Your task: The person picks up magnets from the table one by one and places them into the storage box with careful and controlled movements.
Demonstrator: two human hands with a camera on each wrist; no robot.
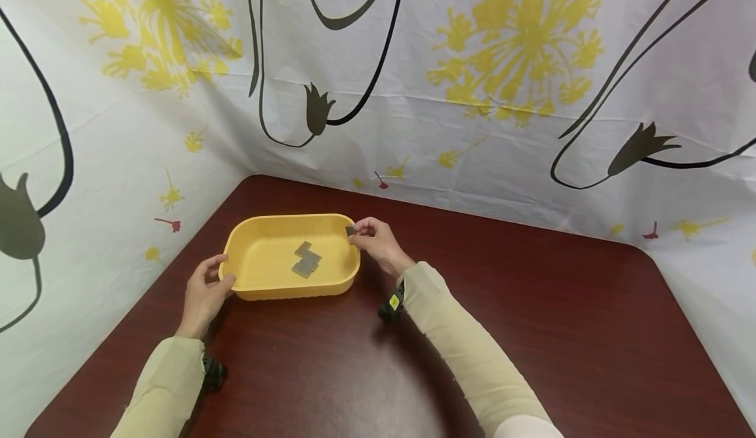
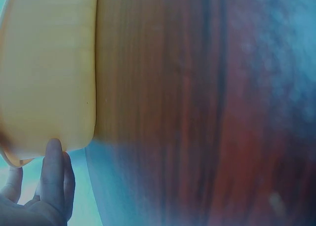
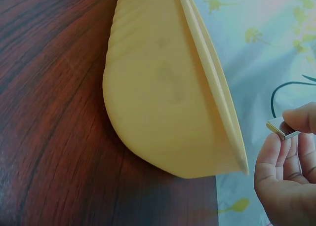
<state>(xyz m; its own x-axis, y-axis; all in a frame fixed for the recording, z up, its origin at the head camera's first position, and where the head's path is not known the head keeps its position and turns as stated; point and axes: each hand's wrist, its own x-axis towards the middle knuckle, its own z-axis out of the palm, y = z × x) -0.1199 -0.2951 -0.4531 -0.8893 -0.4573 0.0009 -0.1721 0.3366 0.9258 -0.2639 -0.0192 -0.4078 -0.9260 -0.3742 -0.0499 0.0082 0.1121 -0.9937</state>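
A yellow plastic basin (image 1: 266,288) with rounded corners stands on the dark red-brown table. My left hand (image 1: 203,297) holds its left end at the rim; in the left wrist view one finger (image 2: 53,171) lies against the outer wall. Above the basin's right end, my right hand (image 1: 382,249) pinches a small square grey tile (image 1: 350,230) between thumb and fingers. The right wrist view shows that tile (image 3: 277,127) as thin and shiny, apart from the basin rim. Several similar flat grey tiles (image 1: 307,262) lie bunched on the basin floor, some touching or overlapping.
The wooden table (image 1: 502,293) extends to the right and in front of the basin. A white cloth (image 1: 378,64) with yellow and grey flower prints hangs behind the table and along its left side. Each wrist wears a small black camera (image 1: 391,306).
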